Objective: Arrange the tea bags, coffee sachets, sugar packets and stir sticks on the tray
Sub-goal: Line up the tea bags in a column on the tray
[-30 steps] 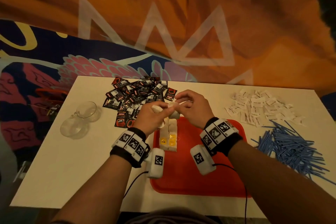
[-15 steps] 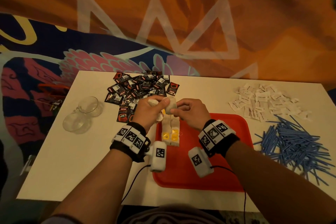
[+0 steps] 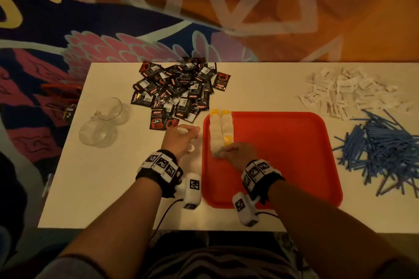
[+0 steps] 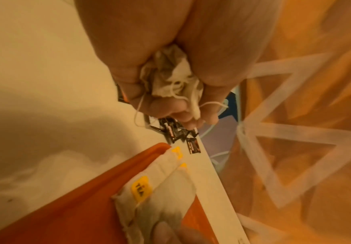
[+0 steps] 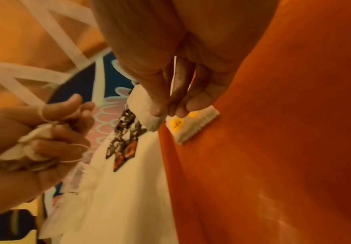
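A red tray [image 3: 283,161] lies in the middle of the white table. Two columns of white tea bags [image 3: 221,129] with yellow tags run along its left side. My right hand [image 3: 223,150] pinches one tea bag [image 5: 147,113] between thumb and fingers at the near end of the left column, low over the tray, beside a tagged bag [image 5: 193,125]. My left hand [image 3: 186,136] hovers over the table just left of the tray. It grips a crumpled bunch of tea bags [image 4: 170,77] with loose strings.
A heap of black coffee sachets [image 3: 179,90] lies behind my left hand. White sugar packets [image 3: 347,93] sit at the back right, with blue stir sticks [image 3: 385,152] piled right of the tray. Two glass cups [image 3: 102,124] stand at the left.
My hands were together above the tray's back edge. The right hand has come down with one tea bag to the near end of the column, and the left hand has drawn off leftward.
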Available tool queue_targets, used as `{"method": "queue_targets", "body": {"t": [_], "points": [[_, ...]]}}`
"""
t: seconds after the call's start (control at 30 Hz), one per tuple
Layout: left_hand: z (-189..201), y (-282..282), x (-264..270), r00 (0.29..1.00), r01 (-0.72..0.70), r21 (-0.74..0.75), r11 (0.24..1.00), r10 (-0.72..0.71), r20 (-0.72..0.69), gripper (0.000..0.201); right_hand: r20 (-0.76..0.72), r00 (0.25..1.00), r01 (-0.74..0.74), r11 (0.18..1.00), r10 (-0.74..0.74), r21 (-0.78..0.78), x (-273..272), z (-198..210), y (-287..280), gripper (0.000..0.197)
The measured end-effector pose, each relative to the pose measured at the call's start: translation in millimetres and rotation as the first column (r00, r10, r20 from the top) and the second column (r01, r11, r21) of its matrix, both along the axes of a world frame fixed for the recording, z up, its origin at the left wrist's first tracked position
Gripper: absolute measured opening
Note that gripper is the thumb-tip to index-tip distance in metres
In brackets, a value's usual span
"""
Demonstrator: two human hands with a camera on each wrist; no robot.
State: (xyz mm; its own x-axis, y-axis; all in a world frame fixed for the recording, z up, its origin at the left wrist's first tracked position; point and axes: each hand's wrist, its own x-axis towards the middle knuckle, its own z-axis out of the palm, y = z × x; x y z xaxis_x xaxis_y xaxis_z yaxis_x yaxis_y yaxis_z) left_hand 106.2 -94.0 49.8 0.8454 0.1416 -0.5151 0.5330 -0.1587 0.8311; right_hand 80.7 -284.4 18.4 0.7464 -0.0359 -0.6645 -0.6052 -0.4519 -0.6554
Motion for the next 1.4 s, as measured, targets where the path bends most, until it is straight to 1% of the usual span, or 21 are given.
{"method": "queue_targets", "body": {"t": [0.03,0.1,0.17,0.23,0.37,0.43,0.53,0.67,0.73,0.8,0.9,0.97,1.03,1.13,1.2,1.23,1.3,1.33,1.4], "points": [[-4.0,4.3,-3.6,1.000,-0.009,0.001,1.000,0.009,-0.015,0.013,-0.023,1.000,0.014,1.000,-0.015,-0.013,-3.4,-9.9,1.7,0.019],[-10.8,12.5,-11.6,0.999,-0.022,0.000,1.000,0.021,-0.039,0.012,-0.059,0.998,-0.016,0.997,0.011,-0.075,-8.7,-26.3,5.8,0.021],[-15.3,19.7,-17.9,0.998,-0.016,-0.001,1.000,0.016,-0.054,0.013,-0.070,0.997,-0.047,0.990,0.038,-0.134,-12.5,-36.1,11.0,0.026],[-18.2,25.7,-22.0,0.997,-0.016,-0.002,1.000,0.016,-0.069,0.014,-0.059,0.998,-0.020,0.989,0.011,-0.150,-14.7,-43.0,15.7,0.028],[-22.8,33.8,-28.1,0.997,-0.003,-0.006,1.000,0.003,-0.077,0.012,-0.077,0.997,-0.024,0.974,0.007,-0.226,-16.1,-48.4,23.0,0.028],[-23.5,35.8,-30.3,0.997,0.012,-0.013,1.000,-0.013,-0.070,0.010,-0.076,0.997,0.001,0.968,-0.021,-0.250,-15.1,-50.1,24.4,0.030],[-23.8,37.5,-32.4,0.997,0.021,-0.016,1.000,-0.022,-0.069,0.010,-0.087,0.995,0.023,0.968,-0.046,-0.250,-14.5,-52.7,27.3,0.031],[-25.6,37.4,-32.9,0.998,0.019,-0.027,0.999,-0.020,-0.065,0.010,-0.092,0.990,0.082,0.963,-0.109,-0.259,-15.0,-54.4,26.0,0.026],[-26.4,35.1,-32.2,0.998,0.019,-0.024,1.000,-0.021,-0.065,0.013,-0.103,0.984,0.117,0.962,-0.146,-0.248,-18.0,-52.0,22.9,0.027],[-26.0,31.6,-30.8,0.997,0.019,-0.047,0.999,-0.023,-0.078,0.021,-0.104,0.980,0.143,0.961,-0.171,-0.236,-19.9,-51.8,16.6,0.027],[-20.5,22.8,-27.3,0.992,0.029,-0.151,0.988,-0.047,-0.116,0.033,-0.098,0.989,0.083,0.961,-0.112,-0.265,-16.0,-40.7,5.9,0.018],[-12.6,15.1,-23.4,0.985,0.049,-0.235,0.971,-0.086,-0.150,0.040,-0.057,0.997,0.028,0.968,-0.044,-0.248,-7.9,-28.4,-0.8,0.012],[-2.7,6.5,-18.6,0.977,0.046,-0.302,0.952,-0.106,-0.186,0.045,0.020,1.000,-0.005,0.982,0.009,-0.189,1.5,-9.6,-4.6,0.011],[13.5,-6.1,-11.3,0.958,0.022,-0.379,0.925,-0.128,-0.255,0.055,0.191,0.980,-0.033,0.997,0.046,-0.073,15.0,20.4,-6.5,0.013],[23.8,-14.5,-6.7,0.950,0.022,-0.437,0.899,-0.155,-0.272,0.061,0.292,0.955,-0.061,0.998,0.052,0.020,22.9,42.9,-6.9,0.010],[28.9,-18.9,-4.6,0.947,0.034,-0.457,0.889,-0.175,-0.270,0.063,0.330,0.942,-0.096,0.992,0.064,0.083,26.1,55.1,-7.3,0.010],[37.7,-28.0,-0.5,0.942,0.064,-0.488,0.870,-0.215,-0.259,0.067,0.380,0.915,-0.217,0.959,0.134,0.183,31.0,76.3,-9.2,0.020],[41.5,-32.2,1.5,0.938,0.072,-0.510,0.857,-0.232,-0.256,0.069,0.410,0.890,-0.292,0.940,0.199,0.178,33.0,84.6,-10.7,0.026],[48.9,-40.3,5.2,0.926,0.084,-0.565,0.821,-0.274,-0.261,0.072,0.475,0.822,-0.391,0.918,0.313,0.072,36.3,94.4,-14.0,0.032]]}}
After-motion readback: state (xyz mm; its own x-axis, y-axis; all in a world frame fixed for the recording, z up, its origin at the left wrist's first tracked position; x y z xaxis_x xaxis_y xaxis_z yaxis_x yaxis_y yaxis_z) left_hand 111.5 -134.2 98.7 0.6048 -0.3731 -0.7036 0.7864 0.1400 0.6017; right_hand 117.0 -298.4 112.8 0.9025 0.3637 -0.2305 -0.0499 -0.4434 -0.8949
